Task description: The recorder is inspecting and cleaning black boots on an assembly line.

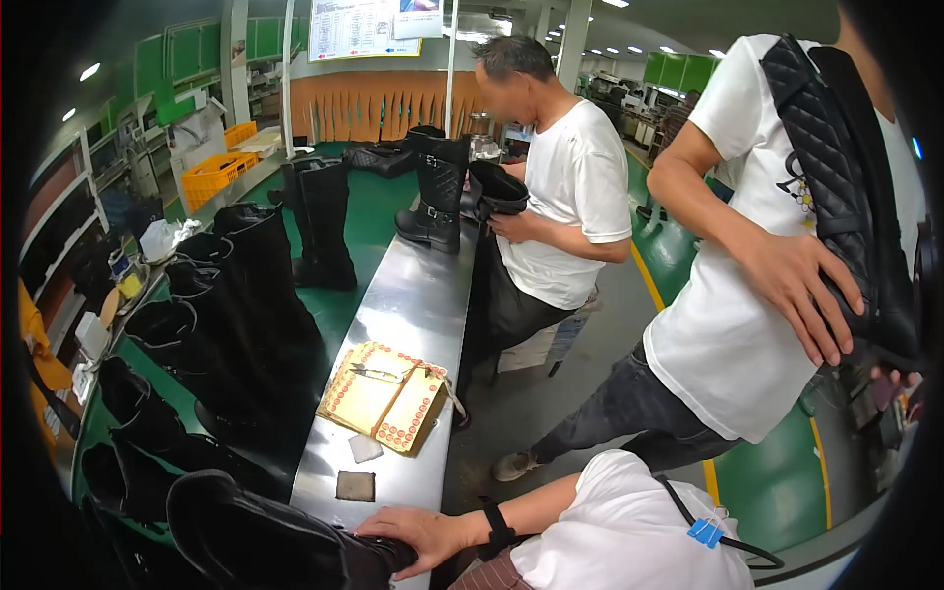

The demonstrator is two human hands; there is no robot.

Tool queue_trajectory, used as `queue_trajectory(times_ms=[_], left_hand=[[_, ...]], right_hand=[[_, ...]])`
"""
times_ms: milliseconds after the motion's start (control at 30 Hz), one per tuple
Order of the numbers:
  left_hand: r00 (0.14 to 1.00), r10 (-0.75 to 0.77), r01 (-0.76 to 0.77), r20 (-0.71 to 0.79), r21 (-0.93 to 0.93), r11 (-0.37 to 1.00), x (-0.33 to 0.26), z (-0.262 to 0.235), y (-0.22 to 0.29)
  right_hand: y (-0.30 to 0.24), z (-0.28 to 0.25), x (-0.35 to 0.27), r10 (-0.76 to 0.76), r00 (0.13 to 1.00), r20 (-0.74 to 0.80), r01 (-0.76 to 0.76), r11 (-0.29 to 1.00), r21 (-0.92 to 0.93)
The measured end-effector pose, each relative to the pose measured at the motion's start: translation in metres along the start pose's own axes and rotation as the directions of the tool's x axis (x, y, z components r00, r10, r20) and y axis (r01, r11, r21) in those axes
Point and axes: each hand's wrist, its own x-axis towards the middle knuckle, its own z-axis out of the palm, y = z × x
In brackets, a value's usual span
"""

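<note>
"What is the right hand [421,539] doing?"

"It holds a black boot [265,536], fingers curled over the top and thumb on the lower side. A black band [499,526] circles the wrist."

"And the left hand?"

"Out of view; I cannot tell what it does."

"Where is that boot?"

"At the lower left, tipped over sideways at the near end of the metal table [413,295], its open top facing left."

"What lies just beyond it?"

"A brown square [355,486], then a pale square [365,448], then some yellow card [413,405] with small snips [379,374] on top."

"Other boots?"

"A group of tall boots [241,324] stands along the left. At the far end, a buckled boot [442,192] stands upright on the table, beside a seated co-worker [580,187] holding a dark boot [500,191]."

"And on the right?"

"A standing person [708,324] holds a quilted boot [824,147] against the chest."
</note>
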Motion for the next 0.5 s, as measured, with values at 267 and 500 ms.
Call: queue_trajectory(times_ms=[267,500], left_hand=[[0.988,-0.149,0.149,-0.032,0.010,0.989,-0.002,-0.025,0.002],[0.999,0.051,-0.052,0.007,0.121,0.991,-0.009,0.009,0.046]], right_hand=[[-0.007,0.000,0.009,-0.032,0.999,-0.039,0.031,0.999,-0.025],[-0.008,-0.014,0.012,0.065,0.992,0.109,-0.068,0.998,0.017]])
